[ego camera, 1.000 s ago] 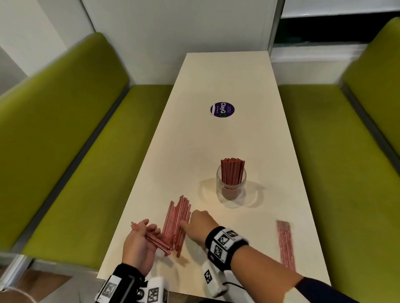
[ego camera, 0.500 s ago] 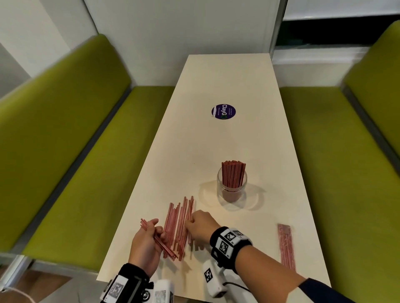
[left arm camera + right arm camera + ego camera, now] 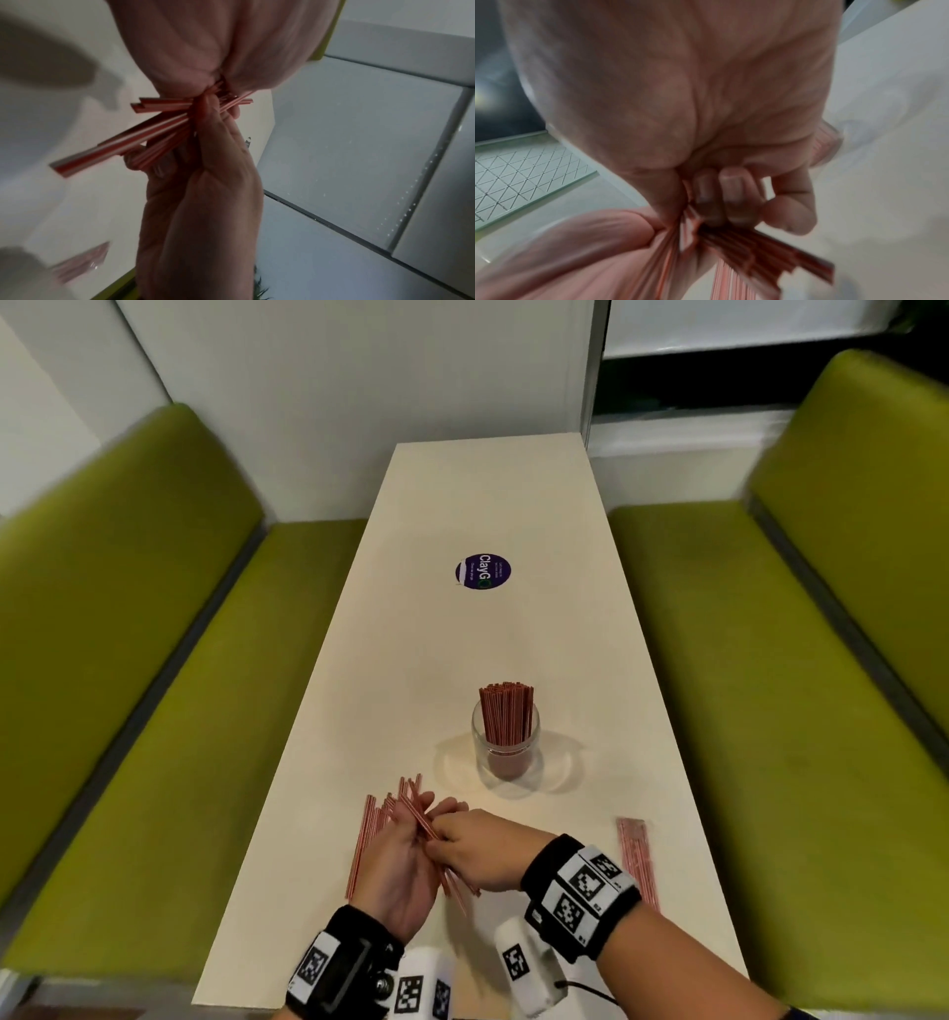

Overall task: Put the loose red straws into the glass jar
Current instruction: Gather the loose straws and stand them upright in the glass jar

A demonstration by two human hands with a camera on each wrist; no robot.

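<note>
A glass jar [image 3: 506,747] stands mid-table with a bunch of red straws [image 3: 507,711] upright in it. Nearer the front edge my two hands meet over the table. My left hand [image 3: 411,845] lies palm up and grips a bundle of loose red straws [image 3: 434,845], shown close in the left wrist view as straws [image 3: 115,146] fanning out from the curled fingers [image 3: 218,142]. My right hand [image 3: 462,845] pinches the same bundle [image 3: 757,253] from the right, its fingers [image 3: 731,194] curled. Several more loose straws [image 3: 365,845] lie on the table left of my hands.
A wrapped packet of red straws [image 3: 637,860] lies near the table's right edge. A round purple sticker [image 3: 482,571] sits farther up the cream table [image 3: 513,634]. Green benches [image 3: 179,711] flank both sides.
My right hand left the pile on the table and closed on the bundle in my left hand. The left hand moved right and turned palm up. Fewer straws lie on the table.
</note>
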